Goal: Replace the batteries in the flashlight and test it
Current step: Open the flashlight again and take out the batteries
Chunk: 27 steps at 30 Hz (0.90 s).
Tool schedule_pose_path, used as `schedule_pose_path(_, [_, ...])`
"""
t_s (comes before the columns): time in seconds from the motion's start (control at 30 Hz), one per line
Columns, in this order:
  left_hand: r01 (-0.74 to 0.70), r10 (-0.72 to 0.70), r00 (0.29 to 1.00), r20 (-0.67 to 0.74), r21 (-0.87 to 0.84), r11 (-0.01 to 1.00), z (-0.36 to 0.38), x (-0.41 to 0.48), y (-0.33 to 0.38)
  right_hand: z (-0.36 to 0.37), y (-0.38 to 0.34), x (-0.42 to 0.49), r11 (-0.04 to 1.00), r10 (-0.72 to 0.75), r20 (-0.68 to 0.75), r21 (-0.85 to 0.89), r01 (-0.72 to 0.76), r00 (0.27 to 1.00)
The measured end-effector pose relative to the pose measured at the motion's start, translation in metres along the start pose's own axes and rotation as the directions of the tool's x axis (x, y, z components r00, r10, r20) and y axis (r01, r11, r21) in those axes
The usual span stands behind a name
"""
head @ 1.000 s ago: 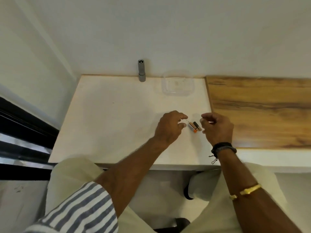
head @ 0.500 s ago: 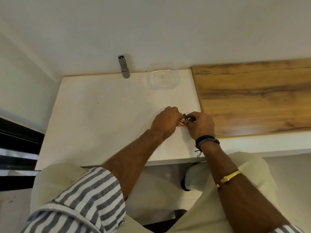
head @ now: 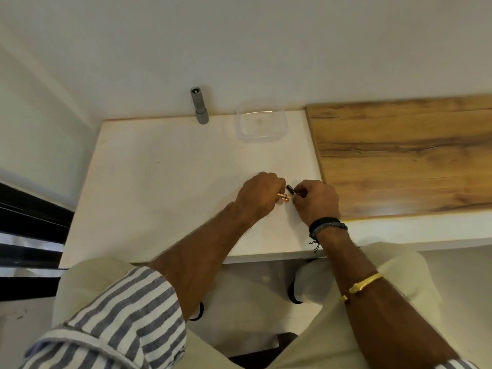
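- The flashlight [head: 199,105] is your landmark: a grey cylinder standing on end at the back edge of the white table [head: 159,187], against the wall, with nothing touching it.
- Well in front of the flashlight and to its right, your left hand [head: 259,197] is curled nearly closed, with an orange-and-copper battery [head: 283,196] pinched at its fingertips; only the battery's end shows past your fingers.
- Just right of that, still in front of the flashlight, your right hand [head: 316,199] pinches a dark battery [head: 290,189] between thumb and forefinger, tilted up off the table. The two batteries sit very close together; you cannot tell whether they touch.
- Right of the flashlight along the same back edge sits a clear plastic container [head: 261,123]; what it holds, if anything, is too faint to make out.
- Expect these batteries to be light, rigid and smooth, so they will likely roll if set down and slip from a loose pinch. Hold each around its middle, leaving both ends free so you can read polarity.
- The flashlight body looks stiff and slick; wrap your palm around the barrel and twist the end cap with your other hand.
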<state>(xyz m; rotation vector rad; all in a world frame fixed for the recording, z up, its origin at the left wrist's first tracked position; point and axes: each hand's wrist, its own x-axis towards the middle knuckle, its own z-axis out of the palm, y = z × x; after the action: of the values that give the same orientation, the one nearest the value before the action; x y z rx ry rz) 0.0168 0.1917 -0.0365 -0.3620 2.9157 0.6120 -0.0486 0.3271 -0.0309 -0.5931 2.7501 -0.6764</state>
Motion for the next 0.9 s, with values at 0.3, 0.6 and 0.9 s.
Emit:
schedule_pose_path(0.3, [0.017,-0.058,0.954,-0.295,-0.139,0.990,-0.042,0.012,-0.028,-0.012,-0.030,0.033,0.980,-0.127,-0.074,0.143,0.136,0.989])
schedule_pose_path(0.6, [0.131,-0.120,0.919,-0.375,0.004,0.991,-0.109,0.090,-0.061,-0.043,-0.103,0.143,0.958,-0.286,-0.077,-0.029,0.285,0.955])
schedule_pose_path(0.9, [0.173,-0.074,0.925,-0.372,0.242,0.955,-0.091,0.135,-0.083,-0.013,-0.118,0.192,0.851,-0.292,0.070,-0.436,0.293,0.954])
